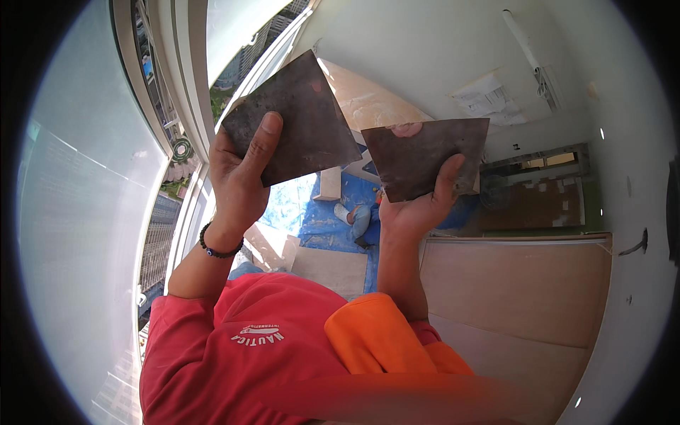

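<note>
Over there the left hand (241, 173) pinches the left plate (304, 117), jutting up-right past its thumb, right hand (414, 212) pinching the right plate (418, 159), long axis crosswise, mostly thumb's left.

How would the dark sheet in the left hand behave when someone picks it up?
The dark sheet is probably stiff: the left hand grips it near one edge, yet it shows no obvious sag. Its flat, angular shape should make rolling unlikely.
</note>
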{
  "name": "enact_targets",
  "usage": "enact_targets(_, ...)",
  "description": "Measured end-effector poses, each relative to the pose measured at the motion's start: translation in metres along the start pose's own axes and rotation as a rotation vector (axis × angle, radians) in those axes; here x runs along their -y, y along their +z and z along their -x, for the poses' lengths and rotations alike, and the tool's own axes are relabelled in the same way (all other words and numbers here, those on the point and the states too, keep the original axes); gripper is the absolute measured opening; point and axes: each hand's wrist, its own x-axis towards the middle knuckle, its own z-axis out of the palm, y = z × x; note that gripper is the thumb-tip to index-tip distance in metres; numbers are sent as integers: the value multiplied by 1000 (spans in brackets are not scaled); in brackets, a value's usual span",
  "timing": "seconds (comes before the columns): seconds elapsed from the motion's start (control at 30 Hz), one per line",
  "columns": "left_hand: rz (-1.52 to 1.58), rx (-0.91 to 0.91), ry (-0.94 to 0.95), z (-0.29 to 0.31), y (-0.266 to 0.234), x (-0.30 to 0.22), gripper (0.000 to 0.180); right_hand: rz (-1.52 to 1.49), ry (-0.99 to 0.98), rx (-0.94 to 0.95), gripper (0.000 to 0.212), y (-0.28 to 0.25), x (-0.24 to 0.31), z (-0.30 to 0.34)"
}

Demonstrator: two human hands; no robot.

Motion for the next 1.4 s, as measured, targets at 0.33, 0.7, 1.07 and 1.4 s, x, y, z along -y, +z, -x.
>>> enact_targets(0.33,-97,4,55,21,52,35,40,211,-121,4,53,-18,43,32)
enact_targets(0.7,448,-30,20,19,102,13,37,631,-151,-57,26,-58,76,48)
enact_targets(1.07,764,339,360,-109,186,-151,26,659,-165,-338,60,-84,118,49)
enact_targets(1.4,671,353,930,-36,228,-222,7,630,-332,-411,54,-91,138,49)
